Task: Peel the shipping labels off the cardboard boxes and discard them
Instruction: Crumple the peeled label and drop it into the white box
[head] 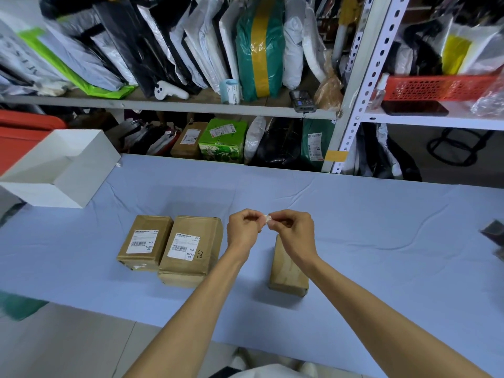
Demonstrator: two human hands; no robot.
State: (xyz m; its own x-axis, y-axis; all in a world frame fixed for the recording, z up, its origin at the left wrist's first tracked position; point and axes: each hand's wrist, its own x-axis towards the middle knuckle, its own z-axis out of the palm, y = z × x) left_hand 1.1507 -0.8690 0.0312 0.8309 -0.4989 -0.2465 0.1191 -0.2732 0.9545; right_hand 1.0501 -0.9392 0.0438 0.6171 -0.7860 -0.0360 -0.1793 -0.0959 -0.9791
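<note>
Three brown cardboard boxes stand on the light blue table. The left box (144,242) and the middle box (191,249) each carry a white shipping label, the left label (143,241) and the middle label (184,247). The right box (287,271) shows no label on its visible faces. Above that box, my left hand (242,230) and my right hand (293,230) are raised together, both pinching a small crumpled white label piece (266,220) between their fingertips.
An open white box (62,165) sits at the table's back left. Beyond the table's far edge stand metal shelves (354,110) packed with parcels and bags. A dark object (495,236) lies at the right edge. The floor shows below the table's front edge.
</note>
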